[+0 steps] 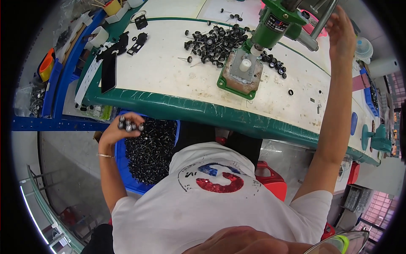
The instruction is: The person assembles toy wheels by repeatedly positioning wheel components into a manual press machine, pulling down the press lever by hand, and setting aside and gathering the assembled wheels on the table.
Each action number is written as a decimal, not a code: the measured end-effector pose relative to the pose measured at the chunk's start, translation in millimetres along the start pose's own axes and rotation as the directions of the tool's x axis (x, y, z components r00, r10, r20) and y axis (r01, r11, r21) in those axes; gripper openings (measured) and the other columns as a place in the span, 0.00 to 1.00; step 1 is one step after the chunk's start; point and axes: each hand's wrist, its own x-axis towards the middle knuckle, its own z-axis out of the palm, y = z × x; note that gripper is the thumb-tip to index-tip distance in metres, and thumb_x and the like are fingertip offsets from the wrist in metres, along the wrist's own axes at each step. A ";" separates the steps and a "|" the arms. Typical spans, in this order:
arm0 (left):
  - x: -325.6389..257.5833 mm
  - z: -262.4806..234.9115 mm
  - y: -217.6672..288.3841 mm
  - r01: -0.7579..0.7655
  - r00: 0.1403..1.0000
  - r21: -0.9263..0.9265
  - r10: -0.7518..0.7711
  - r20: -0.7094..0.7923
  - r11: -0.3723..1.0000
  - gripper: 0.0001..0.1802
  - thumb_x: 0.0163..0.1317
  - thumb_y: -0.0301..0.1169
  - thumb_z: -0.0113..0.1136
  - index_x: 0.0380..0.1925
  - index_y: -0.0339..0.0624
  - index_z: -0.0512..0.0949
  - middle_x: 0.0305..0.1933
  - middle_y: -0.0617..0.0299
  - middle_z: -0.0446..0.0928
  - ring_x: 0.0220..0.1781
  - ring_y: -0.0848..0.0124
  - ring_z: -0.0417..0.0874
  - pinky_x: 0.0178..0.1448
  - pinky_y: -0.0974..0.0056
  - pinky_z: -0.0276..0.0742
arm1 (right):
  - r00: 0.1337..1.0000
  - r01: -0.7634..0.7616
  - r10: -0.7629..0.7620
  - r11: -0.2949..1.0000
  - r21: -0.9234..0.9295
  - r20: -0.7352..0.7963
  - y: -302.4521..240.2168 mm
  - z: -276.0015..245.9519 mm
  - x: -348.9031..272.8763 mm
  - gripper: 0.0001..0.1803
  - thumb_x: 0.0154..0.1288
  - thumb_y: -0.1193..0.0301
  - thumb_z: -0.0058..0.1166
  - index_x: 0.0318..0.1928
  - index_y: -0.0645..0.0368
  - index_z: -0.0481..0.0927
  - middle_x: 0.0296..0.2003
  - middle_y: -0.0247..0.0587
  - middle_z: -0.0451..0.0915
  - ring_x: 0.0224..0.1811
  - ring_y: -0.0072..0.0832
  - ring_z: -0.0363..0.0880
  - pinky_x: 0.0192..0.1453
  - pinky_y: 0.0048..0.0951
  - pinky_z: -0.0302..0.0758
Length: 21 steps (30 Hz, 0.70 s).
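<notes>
My left hand (pixel 117 130), held over the near left side of the bench, is closed around several small black wheels (pixel 128 125) with silvery hubs. Below it a blue bin (pixel 120 157) is filled with many similar wheels on thin axles. At the upper right, my right hand (pixel 343 36) is at the grey lever (pixel 324 22) of a green hand press (pixel 270 26), fingers curled against it and partly hidden. On the press base (pixel 237 80) a white round plastic piece (pixel 245 64) stands under the ram.
Beside the press lies a heap of black wheels with axles (pixel 213 44). Black plastic parts (pixel 138 43) and a phone (pixel 108 73) sit at the bench's left. The green bench edge (pixel 203 114) runs across in front of me. A red stool (pixel 271 180) stands below.
</notes>
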 end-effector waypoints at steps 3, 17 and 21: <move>-24.2 -31.0 -72.3 0.164 0.959 0.783 0.089 -0.269 0.600 0.26 0.39 0.19 0.70 0.44 0.38 0.78 0.41 0.57 0.81 0.46 0.69 0.80 0.50 0.64 0.76 | 0.995 -0.099 0.093 0.984 -0.146 -0.045 12.1 -5.9 -38.0 0.18 0.69 0.61 0.50 0.49 0.62 0.77 0.36 0.34 0.79 0.35 0.20 0.75 0.41 0.22 0.71; 189.9 64.3 82.8 -0.479 0.673 0.580 0.700 -0.240 0.659 0.09 0.56 0.23 0.58 0.37 0.36 0.81 0.38 0.59 0.78 0.32 0.69 0.77 0.38 0.68 0.72 | 0.919 0.162 0.291 0.334 -0.929 0.265 94.6 5.4 -171.0 0.08 0.59 0.67 0.57 0.38 0.54 0.82 0.35 0.38 0.77 0.34 0.34 0.80 0.39 0.33 0.75; 208.4 63.9 85.1 -0.342 0.718 0.702 0.656 -0.234 0.624 0.10 0.52 0.22 0.58 0.35 0.36 0.82 0.35 0.55 0.77 0.31 0.63 0.79 0.38 0.65 0.74 | 0.946 0.186 0.209 0.282 -0.941 0.249 107.8 9.4 -173.5 0.06 0.56 0.67 0.58 0.35 0.51 0.82 0.34 0.38 0.76 0.37 0.39 0.79 0.39 0.39 0.75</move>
